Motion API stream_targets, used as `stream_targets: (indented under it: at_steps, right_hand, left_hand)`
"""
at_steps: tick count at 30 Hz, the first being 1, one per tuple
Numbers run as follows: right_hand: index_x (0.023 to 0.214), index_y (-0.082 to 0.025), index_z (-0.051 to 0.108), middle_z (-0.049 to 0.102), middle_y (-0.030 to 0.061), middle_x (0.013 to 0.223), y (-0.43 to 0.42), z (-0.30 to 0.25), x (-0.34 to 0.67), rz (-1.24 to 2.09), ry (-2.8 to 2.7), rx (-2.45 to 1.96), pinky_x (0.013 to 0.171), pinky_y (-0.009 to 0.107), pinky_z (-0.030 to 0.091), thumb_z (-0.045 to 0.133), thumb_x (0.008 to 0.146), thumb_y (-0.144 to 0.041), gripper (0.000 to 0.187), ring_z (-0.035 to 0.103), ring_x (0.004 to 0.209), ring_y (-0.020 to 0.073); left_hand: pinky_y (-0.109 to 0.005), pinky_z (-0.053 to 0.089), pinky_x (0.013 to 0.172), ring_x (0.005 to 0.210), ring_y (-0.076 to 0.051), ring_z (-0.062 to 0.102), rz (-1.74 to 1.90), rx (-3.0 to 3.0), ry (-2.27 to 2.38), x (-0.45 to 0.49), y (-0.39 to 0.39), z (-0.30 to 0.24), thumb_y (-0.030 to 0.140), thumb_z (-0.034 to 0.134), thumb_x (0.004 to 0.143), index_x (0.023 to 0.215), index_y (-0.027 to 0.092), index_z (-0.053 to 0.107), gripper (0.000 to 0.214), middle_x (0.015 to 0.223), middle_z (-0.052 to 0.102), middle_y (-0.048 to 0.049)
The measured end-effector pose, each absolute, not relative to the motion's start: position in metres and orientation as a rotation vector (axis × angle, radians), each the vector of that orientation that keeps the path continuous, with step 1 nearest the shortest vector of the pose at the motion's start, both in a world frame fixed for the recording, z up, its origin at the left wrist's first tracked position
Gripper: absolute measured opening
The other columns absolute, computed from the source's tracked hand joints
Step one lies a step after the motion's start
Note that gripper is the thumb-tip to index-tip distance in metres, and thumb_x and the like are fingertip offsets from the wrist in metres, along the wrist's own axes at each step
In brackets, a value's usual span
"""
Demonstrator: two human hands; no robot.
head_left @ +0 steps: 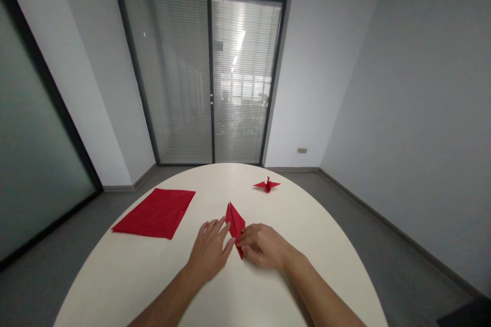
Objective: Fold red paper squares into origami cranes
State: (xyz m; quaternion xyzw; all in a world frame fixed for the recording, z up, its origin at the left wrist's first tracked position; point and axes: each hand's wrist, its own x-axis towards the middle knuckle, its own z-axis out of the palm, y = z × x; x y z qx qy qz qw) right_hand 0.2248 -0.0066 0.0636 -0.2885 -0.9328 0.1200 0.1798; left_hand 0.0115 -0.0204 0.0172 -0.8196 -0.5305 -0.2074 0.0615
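A narrow, diamond-shaped piece of folded red origami paper point(235, 218) lies on the pale table between my hands, one point facing away from me. My left hand point(210, 249) rests along its left edge, fingers spread and thumb touching the paper near its middle. On the other side my right hand point(263, 246) has its fingers bent together, pinching the paper's lower right edge. The fingers cover part of the lower end, so the folds there are partly hidden.
A finished red paper crane point(267, 185) stands toward the far right of the round table point(215, 176). At the left lies a larger flat red paper sheet point(157, 213), creased, near the table's edge. Beyond are a glass door with blinds point(207, 76) and grey walls.
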Motion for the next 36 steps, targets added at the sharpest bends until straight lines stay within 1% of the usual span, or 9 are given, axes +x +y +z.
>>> stream_targets:
  at_steps: [3, 7, 12, 14, 18, 23, 28, 33, 36]
  right_hand:
    - [0.100, -0.022, 0.074, 0.075, 0.0037, 0.095, -0.008, 0.063, 0.226, 0.460, -2.563, -0.875, 0.087, 0.028, 0.049, 0.051, 0.082, -0.009, 0.031, 0.067, 0.090, 0.0187]
    - [0.102, -0.022, 0.074, 0.075, 0.0042, 0.098, -0.005, 0.059, 0.228, 0.560, -2.478, -0.901, 0.089, 0.029, 0.050, 0.051, 0.082, -0.007, 0.034, 0.067, 0.094, 0.0180]
    - [0.112, -0.022, 0.072, 0.067, 0.0099, 0.125, 0.003, 0.052, 0.230, 0.417, -2.437, -0.903, 0.107, 0.040, 0.043, 0.055, 0.084, -0.007, 0.036, 0.055, 0.122, 0.0237]
    - [0.115, -0.023, 0.072, 0.062, 0.0111, 0.131, 0.006, 0.048, 0.231, 0.374, -2.422, -0.936, 0.109, 0.042, 0.042, 0.054, 0.087, -0.010, 0.035, 0.054, 0.125, 0.0245]
    - [0.117, -0.023, 0.071, 0.059, 0.0108, 0.135, 0.010, 0.041, 0.233, 0.382, -2.425, -0.944, 0.108, 0.041, 0.044, 0.053, 0.090, -0.012, 0.034, 0.055, 0.125, 0.0239]
    - [0.115, -0.023, 0.071, 0.060, 0.0105, 0.134, 0.011, 0.036, 0.233, 0.414, -2.422, -0.943, 0.107, 0.039, 0.045, 0.053, 0.089, -0.010, 0.034, 0.057, 0.123, 0.0228]
    - [0.111, -0.022, 0.072, 0.065, 0.0083, 0.127, 0.016, 0.032, 0.231, 0.410, -2.385, -0.907, 0.104, 0.038, 0.046, 0.053, 0.085, -0.004, 0.037, 0.058, 0.119, 0.0210]
    - [0.101, -0.021, 0.072, 0.069, 0.0068, 0.114, 0.017, 0.036, 0.230, 0.392, -2.396, -0.863, 0.099, 0.038, 0.047, 0.053, 0.084, -0.002, 0.032, 0.059, 0.109, 0.0214]
    - [0.107, -0.022, 0.070, 0.069, 0.0068, 0.110, 0.015, 0.041, 0.229, 0.403, -2.394, -0.860, 0.097, 0.039, 0.047, 0.051, 0.087, -0.003, 0.033, 0.059, 0.107, 0.0219]
  left_hand:
    - [-0.050, 0.038, 0.108, 0.127, -0.030, 0.052, -0.638, -2.503, -1.632, 0.012, -0.019, 0.016, 0.033, 0.050, 0.096, 0.132, 0.020, 0.059, 0.039, 0.142, 0.057, -0.0119]
    - [-0.049, 0.038, 0.108, 0.128, -0.030, 0.050, -0.639, -2.539, -1.678, 0.012, -0.018, 0.019, 0.035, 0.056, 0.091, 0.131, 0.021, 0.059, 0.042, 0.143, 0.055, -0.0110]
    - [-0.052, 0.034, 0.110, 0.129, -0.031, 0.048, -0.609, -2.596, -1.669, 0.010, -0.019, 0.023, 0.038, 0.060, 0.086, 0.136, 0.023, 0.054, 0.052, 0.146, 0.052, -0.0101]
    - [-0.053, 0.032, 0.112, 0.130, -0.032, 0.048, -0.595, -2.623, -1.642, 0.009, -0.020, 0.024, 0.038, 0.061, 0.085, 0.138, 0.023, 0.052, 0.056, 0.148, 0.050, -0.0106]
    - [-0.055, 0.028, 0.115, 0.133, -0.033, 0.046, -0.580, -2.653, -1.627, 0.008, -0.021, 0.024, 0.041, 0.062, 0.082, 0.139, 0.024, 0.051, 0.060, 0.148, 0.050, -0.0107]
    - [-0.059, 0.022, 0.117, 0.137, -0.035, 0.042, -0.531, -2.689, -1.628, 0.007, -0.023, 0.022, 0.051, 0.066, 0.079, 0.144, 0.024, 0.047, 0.073, 0.150, 0.049, -0.0103]
    - [-0.059, 0.023, 0.117, 0.140, -0.036, 0.039, -0.492, -2.721, -1.580, 0.002, -0.022, 0.019, 0.057, 0.062, 0.083, 0.147, 0.026, 0.045, 0.073, 0.154, 0.044, -0.0100]
    - [-0.057, 0.025, 0.118, 0.141, -0.033, 0.038, -0.504, -2.764, -1.495, 0.000, -0.021, 0.017, 0.045, 0.055, 0.092, 0.147, 0.028, 0.043, 0.059, 0.156, 0.042, -0.0070]
    - [-0.057, 0.025, 0.119, 0.141, -0.032, 0.039, -0.510, -2.780, -1.469, 0.001, -0.020, 0.017, 0.038, 0.055, 0.092, 0.147, 0.029, 0.044, 0.056, 0.155, 0.043, -0.0061]
